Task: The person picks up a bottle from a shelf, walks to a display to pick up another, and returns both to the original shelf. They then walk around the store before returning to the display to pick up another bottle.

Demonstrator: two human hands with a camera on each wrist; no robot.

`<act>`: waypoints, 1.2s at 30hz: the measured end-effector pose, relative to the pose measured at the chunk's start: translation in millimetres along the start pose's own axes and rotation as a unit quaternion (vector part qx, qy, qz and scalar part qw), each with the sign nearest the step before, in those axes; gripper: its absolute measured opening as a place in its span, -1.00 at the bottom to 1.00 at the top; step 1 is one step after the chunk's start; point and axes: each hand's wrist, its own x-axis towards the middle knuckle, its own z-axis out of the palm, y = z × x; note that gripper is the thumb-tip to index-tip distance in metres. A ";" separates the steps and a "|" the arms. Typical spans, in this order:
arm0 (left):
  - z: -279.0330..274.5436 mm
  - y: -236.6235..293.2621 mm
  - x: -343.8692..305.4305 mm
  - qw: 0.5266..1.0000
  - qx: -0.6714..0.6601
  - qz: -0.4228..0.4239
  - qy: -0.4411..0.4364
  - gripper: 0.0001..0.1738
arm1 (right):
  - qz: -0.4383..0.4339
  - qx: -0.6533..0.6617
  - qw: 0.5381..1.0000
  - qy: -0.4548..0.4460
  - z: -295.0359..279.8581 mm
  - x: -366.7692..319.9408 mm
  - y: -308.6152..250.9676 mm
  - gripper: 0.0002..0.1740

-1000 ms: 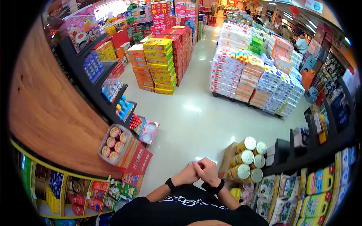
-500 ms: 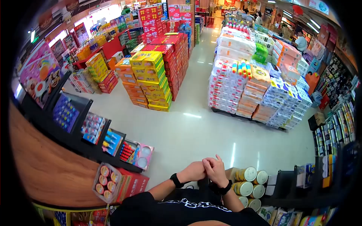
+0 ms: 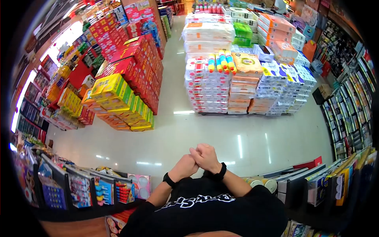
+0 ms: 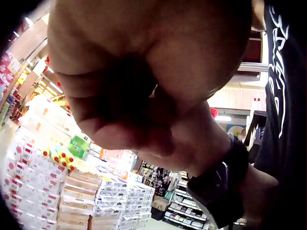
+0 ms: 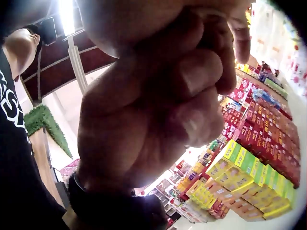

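In the head view the left hand [image 3: 184,167] and right hand [image 3: 206,158] meet in front of a black shirt [image 3: 221,213] with white lettering. The right hand's fingers lie against the left hand's knuckle side. Close up in the left wrist view, the left hand [image 4: 144,62] has its fingers bent in toward the palm, with the right wrist's black band [image 4: 218,191] behind. Curled fingers fill the right wrist view, where the right hand [image 5: 158,24] overlaps the left. No object shows in either hand. Black bands circle both wrists.
Ahead stand a stack of tissue packs [image 3: 207,79] and, to the left, yellow and red cartons [image 3: 114,91]. Glossy floor [image 3: 213,134] runs between them. Low shelves with small goods [image 3: 81,189] flank the left, black racks [image 3: 300,185] the right. Tins [image 3: 270,185] stand near the right elbow.
The head view has swung and lifted, so the cartons and tissue stack sit further left and the tins are mostly hidden. The hands stay together and have shifted up slightly.
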 end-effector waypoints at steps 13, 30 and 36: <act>-41.2 -115.3 198.0 0.997 -0.052 0.020 -0.060 -0.78 | 0.198 -0.025 0.976 -0.089 -1.5 171.2 131.7 -0.58; -157.7 -229.4 489.0 0.979 -0.157 0.018 -0.130 -0.72 | 0.266 -0.200 0.943 0.026 -8.5 404.4 336.6 -0.35; -149.6 -262.2 579.8 0.977 -0.100 0.020 -0.187 -0.73 | 0.292 -0.232 0.928 -0.014 -12.9 454.2 416.8 -0.34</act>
